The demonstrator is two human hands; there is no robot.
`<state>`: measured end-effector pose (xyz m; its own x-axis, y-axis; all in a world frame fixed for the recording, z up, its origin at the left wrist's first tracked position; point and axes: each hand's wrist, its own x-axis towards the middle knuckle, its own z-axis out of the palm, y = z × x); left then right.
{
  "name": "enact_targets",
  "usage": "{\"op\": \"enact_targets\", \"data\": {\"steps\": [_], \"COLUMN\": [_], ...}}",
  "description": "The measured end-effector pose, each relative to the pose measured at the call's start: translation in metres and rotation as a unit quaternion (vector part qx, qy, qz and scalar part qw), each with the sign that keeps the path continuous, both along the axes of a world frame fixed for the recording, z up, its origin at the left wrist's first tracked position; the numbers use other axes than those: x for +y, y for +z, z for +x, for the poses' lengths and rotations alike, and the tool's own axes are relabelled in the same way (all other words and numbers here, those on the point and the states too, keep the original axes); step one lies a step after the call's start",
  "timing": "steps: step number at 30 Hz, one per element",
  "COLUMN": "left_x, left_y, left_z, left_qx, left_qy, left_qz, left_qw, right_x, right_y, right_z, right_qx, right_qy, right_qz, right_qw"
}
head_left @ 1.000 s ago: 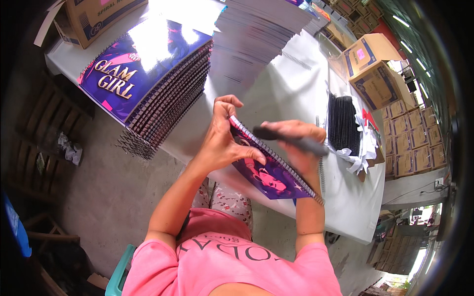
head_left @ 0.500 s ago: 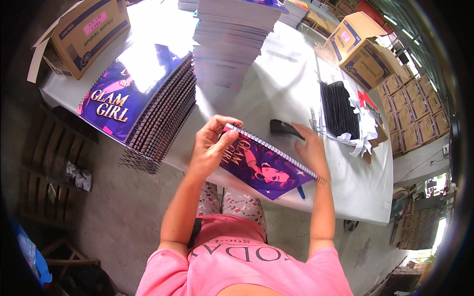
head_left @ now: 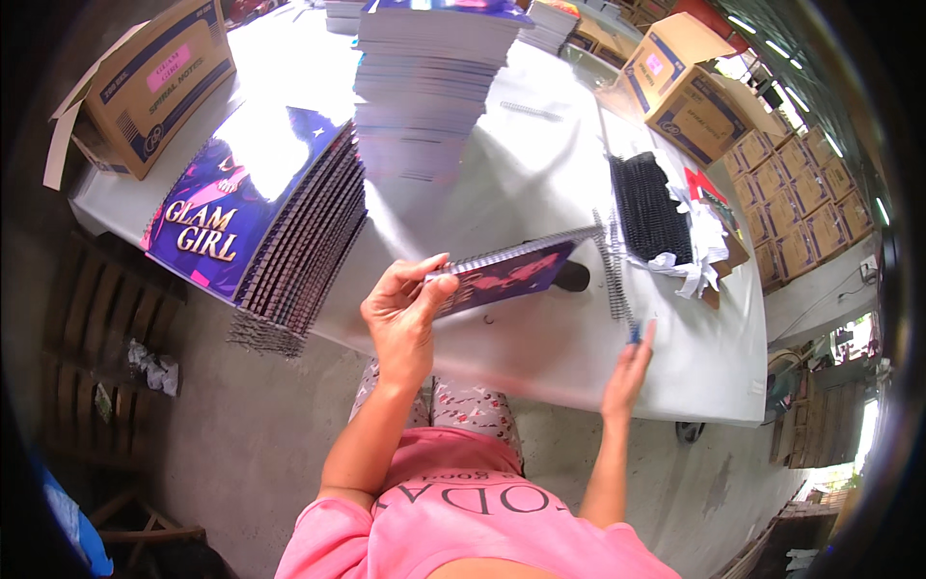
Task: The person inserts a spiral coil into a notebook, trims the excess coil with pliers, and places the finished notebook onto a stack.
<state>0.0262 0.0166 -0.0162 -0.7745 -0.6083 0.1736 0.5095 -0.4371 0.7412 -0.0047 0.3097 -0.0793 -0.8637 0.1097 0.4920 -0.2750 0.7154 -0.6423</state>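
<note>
My left hand [head_left: 403, 314] is shut on a spiral notebook [head_left: 511, 270] with a purple cover and holds it by its left edge, tilted up over the white table [head_left: 540, 174]. My right hand [head_left: 629, 374] is lower right, at the table's front edge. Its fingers are stretched out, and the tips touch a small blue thing [head_left: 634, 335] at the end of a loose wire spiral [head_left: 611, 275]. A black tool [head_left: 571, 278] lies on the table just behind the notebook.
A slanting stack of finished purple notebooks [head_left: 260, 227] lies at the table's left end, with a tall pile of unbound sheets [head_left: 424, 87] behind it. A bundle of black wire spirals [head_left: 646, 205] rests on white paper at right. Cardboard boxes [head_left: 154, 82] [head_left: 687, 96] stand around.
My right hand put the black tool down on the table and moved to the front edge by the loose spiral. My left hand lifted the notebook and tilted it up.
</note>
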Motion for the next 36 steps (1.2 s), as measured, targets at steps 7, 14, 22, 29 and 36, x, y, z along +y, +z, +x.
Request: {"op": "enact_targets", "data": {"steps": [7,14,22,29,36], "left_x": [0.008,-0.018,0.005,0.000,-0.010], "left_y": [-0.002,-0.024,-0.035,-0.022,0.007], "left_z": [0.001,0.009,-0.004,-0.002,0.004], "left_qx": [0.018,0.072,0.080,0.022,0.038], "left_qy": [0.033,-0.086,-0.006,0.020,0.219], "left_qz": [-0.082,-0.128,-0.120,-0.187,-0.300], "left_qw": [0.996,0.985,0.990,0.982,0.928], "right_x": [-0.130,-0.159,-0.156,-0.146,-0.146], "right_y": [0.137,0.141,0.137,0.136,0.141], "right_z": [-0.012,-0.039,-0.038,-0.021,0.030], "right_qx": [0.160,0.118,0.052,0.074,0.111], "right_qy": [0.354,0.558,0.504,0.327,0.311], "right_qz": [0.105,0.077,0.070,-0.182,0.153], "right_qw": [0.915,0.818,0.859,0.924,0.931]}}
